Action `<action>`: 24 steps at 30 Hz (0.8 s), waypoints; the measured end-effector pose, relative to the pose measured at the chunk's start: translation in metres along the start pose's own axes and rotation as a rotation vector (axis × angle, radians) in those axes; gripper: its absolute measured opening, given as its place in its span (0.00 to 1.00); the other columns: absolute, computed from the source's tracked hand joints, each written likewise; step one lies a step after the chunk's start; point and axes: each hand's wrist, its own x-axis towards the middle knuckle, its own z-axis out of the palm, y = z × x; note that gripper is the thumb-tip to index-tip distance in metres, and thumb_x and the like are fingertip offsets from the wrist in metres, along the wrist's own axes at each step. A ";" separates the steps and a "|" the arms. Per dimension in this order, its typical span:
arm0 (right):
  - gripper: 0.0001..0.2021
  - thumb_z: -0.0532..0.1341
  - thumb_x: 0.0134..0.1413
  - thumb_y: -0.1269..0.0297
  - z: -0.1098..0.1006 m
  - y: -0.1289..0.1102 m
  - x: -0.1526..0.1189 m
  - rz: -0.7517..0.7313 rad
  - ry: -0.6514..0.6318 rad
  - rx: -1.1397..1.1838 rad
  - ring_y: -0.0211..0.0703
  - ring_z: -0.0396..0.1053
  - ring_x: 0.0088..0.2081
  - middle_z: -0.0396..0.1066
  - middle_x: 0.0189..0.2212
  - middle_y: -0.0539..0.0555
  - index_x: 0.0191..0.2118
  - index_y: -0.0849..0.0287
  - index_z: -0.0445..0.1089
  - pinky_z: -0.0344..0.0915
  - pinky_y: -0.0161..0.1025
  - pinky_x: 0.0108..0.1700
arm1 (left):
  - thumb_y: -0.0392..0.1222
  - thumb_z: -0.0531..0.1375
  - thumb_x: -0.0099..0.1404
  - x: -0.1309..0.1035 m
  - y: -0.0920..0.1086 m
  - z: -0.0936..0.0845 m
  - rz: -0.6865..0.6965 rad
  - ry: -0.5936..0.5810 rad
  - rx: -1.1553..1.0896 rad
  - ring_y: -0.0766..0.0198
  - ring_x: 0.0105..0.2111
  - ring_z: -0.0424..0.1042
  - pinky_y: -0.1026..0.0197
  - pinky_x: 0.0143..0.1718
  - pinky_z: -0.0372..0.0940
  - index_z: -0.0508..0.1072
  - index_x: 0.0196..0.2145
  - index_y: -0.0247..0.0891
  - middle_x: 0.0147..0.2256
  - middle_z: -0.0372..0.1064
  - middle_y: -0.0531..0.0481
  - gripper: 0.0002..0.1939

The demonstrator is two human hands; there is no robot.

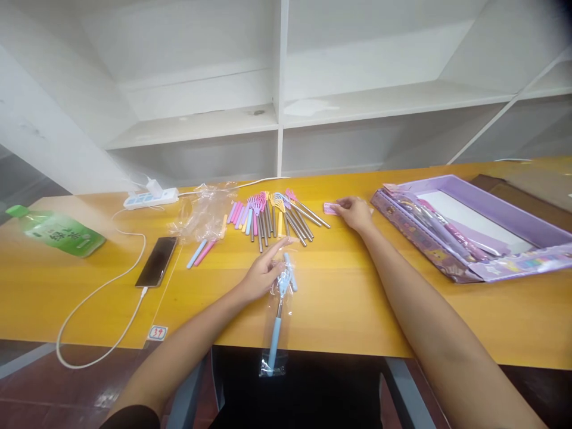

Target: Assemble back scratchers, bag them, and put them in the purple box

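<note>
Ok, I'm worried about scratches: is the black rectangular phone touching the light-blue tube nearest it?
Apart. The head view shows a strip of bare yellow tabletop between the phone and the light-blue tube.

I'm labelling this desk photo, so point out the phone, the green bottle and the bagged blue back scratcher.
Phone (156, 262): head view, on its dark screen.
Green bottle (65, 234): head view, on its label.
Blue back scratcher (275, 338): head view, on its handle.

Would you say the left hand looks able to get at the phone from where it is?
Probably yes: I see nothing standing between the left hand and the phone, though that hand is busy at the clear bag.
</note>
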 end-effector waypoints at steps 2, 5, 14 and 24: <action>0.25 0.69 0.55 0.45 0.000 0.002 0.002 0.052 0.003 0.116 0.50 0.75 0.45 0.80 0.43 0.59 0.51 0.59 0.77 0.68 0.50 0.54 | 0.49 0.60 0.75 0.000 0.000 0.000 -0.008 -0.008 0.009 0.73 0.27 0.62 0.64 0.32 0.63 0.58 0.75 0.54 0.73 0.57 0.43 0.34; 0.25 0.74 0.50 0.51 -0.005 0.000 0.004 0.138 -0.014 0.282 0.48 0.77 0.42 0.81 0.41 0.58 0.50 0.60 0.77 0.72 0.48 0.53 | 0.48 0.60 0.75 0.001 -0.001 -0.001 -0.039 -0.004 0.001 0.75 0.25 0.60 0.64 0.29 0.62 0.58 0.75 0.54 0.74 0.56 0.43 0.33; 0.16 0.77 0.47 0.58 -0.023 -0.004 0.007 0.200 -0.059 0.534 0.49 0.79 0.39 0.83 0.37 0.59 0.38 0.60 0.78 0.77 0.46 0.47 | 0.44 0.61 0.72 0.002 0.002 0.000 -0.035 0.026 -0.033 0.56 0.47 0.76 0.55 0.49 0.71 0.64 0.73 0.46 0.72 0.59 0.41 0.33; 0.16 0.75 0.49 0.52 -0.029 -0.006 0.004 0.225 -0.001 0.567 0.46 0.74 0.36 0.80 0.32 0.55 0.33 0.60 0.77 0.73 0.46 0.48 | 0.45 0.61 0.73 0.001 0.002 -0.001 -0.077 0.010 -0.051 0.67 0.33 0.73 0.58 0.39 0.71 0.61 0.74 0.51 0.74 0.56 0.42 0.34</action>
